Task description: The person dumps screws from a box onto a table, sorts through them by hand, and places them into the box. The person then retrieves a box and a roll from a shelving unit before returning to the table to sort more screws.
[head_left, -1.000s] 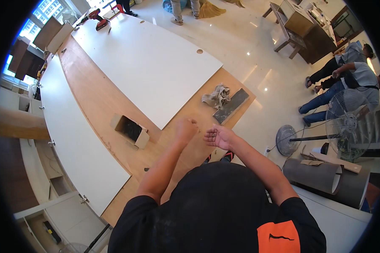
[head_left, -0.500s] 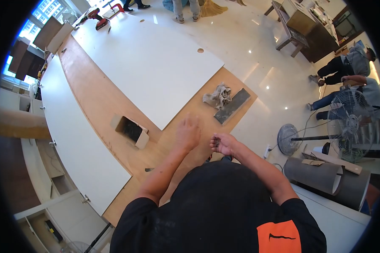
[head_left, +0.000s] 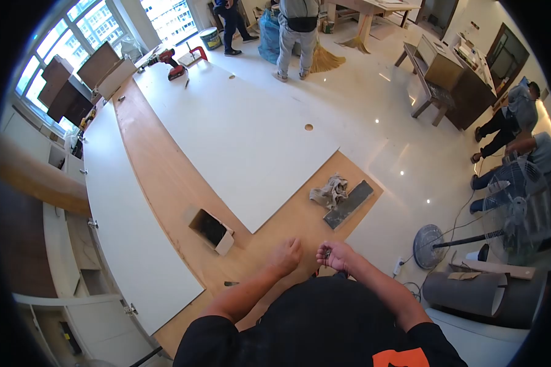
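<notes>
My left hand (head_left: 285, 257) is closed above the wooden board (head_left: 260, 269), its fingertips pinched together; anything between them is too small to name. Close by on the right, my right hand (head_left: 335, 255) is turned palm up with curled fingers around small dark pieces that I cannot identify. An open cardboard box (head_left: 211, 231) with dark contents lies to the left of my hands. Beyond my right hand rest a crumpled grey cloth (head_left: 329, 191) and a dark flat block (head_left: 349, 205), side by side on the board. A small dark item (head_left: 231, 284) lies near my left forearm.
White panels (head_left: 245, 140) lie on the board, with a red drill (head_left: 168, 63) and red clamp (head_left: 196, 55) at the far end. A standing fan (head_left: 515, 205) and grey rolls (head_left: 465, 293) are at right. Several people stand or sit farther off.
The view has tilted up, showing more of the far room. My left hand has gone from spread fingers to a pinch. My right hand's fingers have curled in since the earliest frame.
</notes>
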{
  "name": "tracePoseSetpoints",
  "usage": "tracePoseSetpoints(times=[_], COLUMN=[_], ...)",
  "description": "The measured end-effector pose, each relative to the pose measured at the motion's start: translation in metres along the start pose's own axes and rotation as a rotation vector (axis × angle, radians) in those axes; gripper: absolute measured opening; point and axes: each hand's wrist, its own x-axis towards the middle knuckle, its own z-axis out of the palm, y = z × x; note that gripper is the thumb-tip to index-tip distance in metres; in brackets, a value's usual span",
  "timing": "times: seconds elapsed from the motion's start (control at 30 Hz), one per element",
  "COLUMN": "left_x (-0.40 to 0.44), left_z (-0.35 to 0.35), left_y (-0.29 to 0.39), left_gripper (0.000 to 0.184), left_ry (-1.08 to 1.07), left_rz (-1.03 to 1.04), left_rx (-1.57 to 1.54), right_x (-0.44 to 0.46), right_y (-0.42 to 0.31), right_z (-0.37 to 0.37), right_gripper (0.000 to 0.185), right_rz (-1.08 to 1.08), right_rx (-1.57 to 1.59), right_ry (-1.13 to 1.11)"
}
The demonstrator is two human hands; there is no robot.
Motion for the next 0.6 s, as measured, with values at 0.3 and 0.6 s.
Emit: tracePoseSetpoints(times=[0.3, 0.6], left_x=[0.010, 0.027], left_z=[0.021, 0.004], left_y=[-0.017, 0.057], left_gripper=[0.008, 0.004], left_ry=[0.100, 0.222], left_rz=[-0.360, -0.370], left_rx=[-0.009, -0.466], right_x=[0.010, -0.013], right_y=[0.004, 0.012], right_z=[0.000, 0.035], right_gripper=[0.028, 0.035], right_rz=[0.001, 0.031], right_rx=[-0.021, 0.084], right_ry=[-0.070, -0.172])
